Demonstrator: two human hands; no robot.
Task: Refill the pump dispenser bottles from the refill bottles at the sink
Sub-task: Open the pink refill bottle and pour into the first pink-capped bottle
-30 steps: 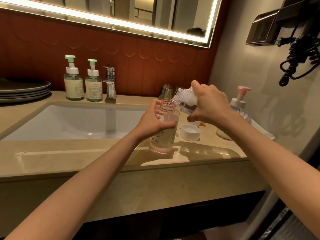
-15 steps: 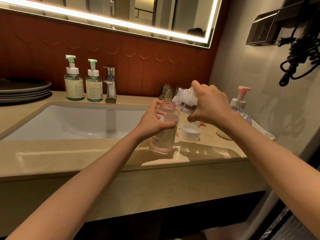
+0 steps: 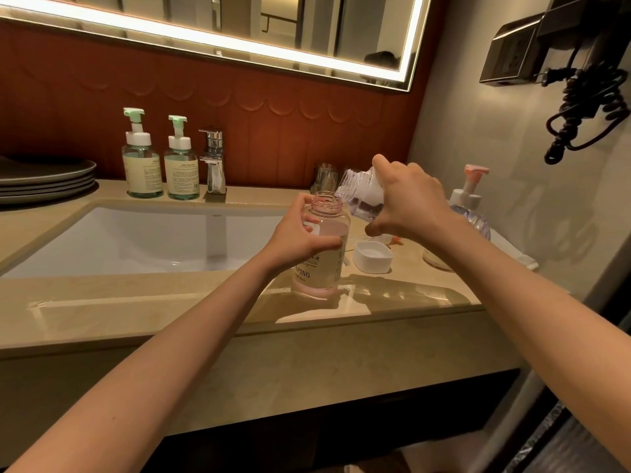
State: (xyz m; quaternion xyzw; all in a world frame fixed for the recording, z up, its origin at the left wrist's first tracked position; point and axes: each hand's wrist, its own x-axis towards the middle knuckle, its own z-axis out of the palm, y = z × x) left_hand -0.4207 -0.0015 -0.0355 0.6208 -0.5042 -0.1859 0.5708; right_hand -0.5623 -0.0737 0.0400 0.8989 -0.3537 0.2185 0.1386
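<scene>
Left hand (image 3: 297,240) wraps pink bottle (image 3: 326,268) mid-body; right hand (image 3: 413,206) clasps tilted refill bottle (image 3: 355,191) over its neck. Likely light, slick plastic.

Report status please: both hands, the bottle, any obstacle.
Left hand grips upright clear pink open-necked bottle on beige counter. Right hand holds clear plastic refill bottle tilted, mouth at that neck. White plastic cap lies beside, apart; nothing blocks the pour.
</scene>
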